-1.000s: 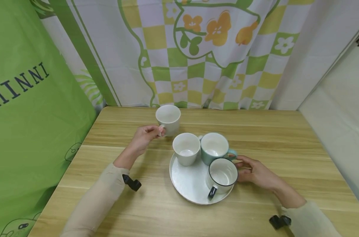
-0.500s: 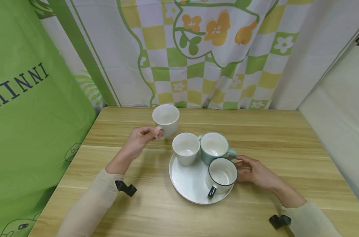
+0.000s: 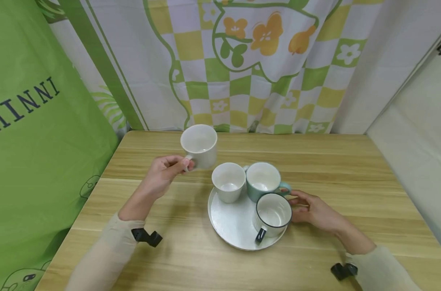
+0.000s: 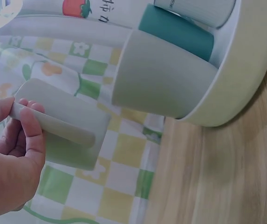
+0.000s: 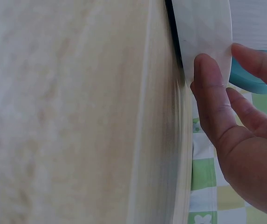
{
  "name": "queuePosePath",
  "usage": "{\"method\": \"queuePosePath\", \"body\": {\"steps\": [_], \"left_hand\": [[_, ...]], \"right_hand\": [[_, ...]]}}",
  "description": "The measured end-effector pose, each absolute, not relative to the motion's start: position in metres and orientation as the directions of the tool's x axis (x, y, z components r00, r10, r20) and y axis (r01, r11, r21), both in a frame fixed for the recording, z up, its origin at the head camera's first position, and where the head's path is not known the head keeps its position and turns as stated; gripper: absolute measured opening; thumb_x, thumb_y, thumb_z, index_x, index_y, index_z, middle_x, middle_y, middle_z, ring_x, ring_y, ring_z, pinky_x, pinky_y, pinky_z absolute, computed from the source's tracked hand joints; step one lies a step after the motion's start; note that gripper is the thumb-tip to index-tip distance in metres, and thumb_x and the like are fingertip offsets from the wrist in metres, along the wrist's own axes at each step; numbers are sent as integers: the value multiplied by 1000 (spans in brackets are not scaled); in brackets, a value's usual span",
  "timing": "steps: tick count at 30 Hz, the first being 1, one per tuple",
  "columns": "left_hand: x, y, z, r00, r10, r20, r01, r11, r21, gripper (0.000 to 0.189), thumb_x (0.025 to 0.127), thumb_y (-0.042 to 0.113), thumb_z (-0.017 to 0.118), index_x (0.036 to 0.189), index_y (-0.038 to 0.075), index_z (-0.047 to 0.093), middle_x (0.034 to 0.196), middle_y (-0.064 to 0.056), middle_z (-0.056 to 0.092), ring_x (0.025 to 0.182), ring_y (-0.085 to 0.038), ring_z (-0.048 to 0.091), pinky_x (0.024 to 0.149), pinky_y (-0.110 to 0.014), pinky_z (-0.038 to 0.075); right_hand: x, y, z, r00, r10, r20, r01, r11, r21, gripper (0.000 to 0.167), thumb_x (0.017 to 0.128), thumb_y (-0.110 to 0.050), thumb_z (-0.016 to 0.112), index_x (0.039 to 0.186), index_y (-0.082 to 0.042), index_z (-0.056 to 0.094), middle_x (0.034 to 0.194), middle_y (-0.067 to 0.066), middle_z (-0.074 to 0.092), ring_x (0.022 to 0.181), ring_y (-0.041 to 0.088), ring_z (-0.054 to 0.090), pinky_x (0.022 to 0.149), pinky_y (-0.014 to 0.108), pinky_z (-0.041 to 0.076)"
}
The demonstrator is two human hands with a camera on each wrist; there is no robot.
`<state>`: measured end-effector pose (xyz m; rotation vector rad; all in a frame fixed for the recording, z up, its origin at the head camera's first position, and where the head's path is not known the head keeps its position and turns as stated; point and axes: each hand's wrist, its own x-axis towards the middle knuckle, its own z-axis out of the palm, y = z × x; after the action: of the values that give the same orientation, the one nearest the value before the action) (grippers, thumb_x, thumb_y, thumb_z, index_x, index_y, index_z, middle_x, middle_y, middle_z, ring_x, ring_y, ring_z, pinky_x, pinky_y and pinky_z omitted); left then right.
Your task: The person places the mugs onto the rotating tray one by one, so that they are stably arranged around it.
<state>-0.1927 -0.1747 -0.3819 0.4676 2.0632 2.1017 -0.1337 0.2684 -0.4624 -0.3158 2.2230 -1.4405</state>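
My left hand point(image 3: 162, 173) pinches the handle of a plain white mug point(image 3: 202, 151), held up off the table left of the tray. In the left wrist view, finger and thumb meet on the mug's handle point(image 4: 58, 126). A round white tray point(image 3: 227, 222) carries a white cup point(image 3: 228, 184), a teal mug point(image 3: 260, 182) and a white mug with black rim and handle point(image 3: 273, 214). Beside the tray's right side is my right hand point(image 3: 316, 212), fingers loosely bent. In the right wrist view, its fingertips rest against the tray's outer wall point(image 5: 205, 28).
All this stands on a wooden table point(image 3: 351, 182). Behind its far edge hangs a checked, flowered curtain point(image 3: 242, 81). Green fabric point(image 3: 42, 121) with lettering hangs along the left, and a pale wall point(image 3: 420, 101) borders the right.
My left hand has lifted the plain white mug and drawn it left, away from the tray. The right hand, the tray and the mugs on it stay where they were.
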Motion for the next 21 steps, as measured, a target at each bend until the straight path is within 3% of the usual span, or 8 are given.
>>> {"method": "queuePosePath", "body": {"steps": [11,21], "left_hand": [[-174,-180,-375,-926,356,123,125,-18,992,20,100,11,59,85,12,71,88,6,71,89,-9,62,79,-22,50],[-157,-181,-363,-893,406,193,185,-58,981,21,99,3,57,91,13,74,90,6,74,86,-8,64,74,-20,51]], "right_hand": [[-133,269,-463,-862,-443,-247,50,409,-911,80,92,-14,71,153,8,24,138,35,52,116,34,64,85,22,54],[-133,269,-463,-866,-437,-245,45,418,-907,80,91,-13,72,152,9,24,136,35,52,115,35,64,85,21,54]]}}
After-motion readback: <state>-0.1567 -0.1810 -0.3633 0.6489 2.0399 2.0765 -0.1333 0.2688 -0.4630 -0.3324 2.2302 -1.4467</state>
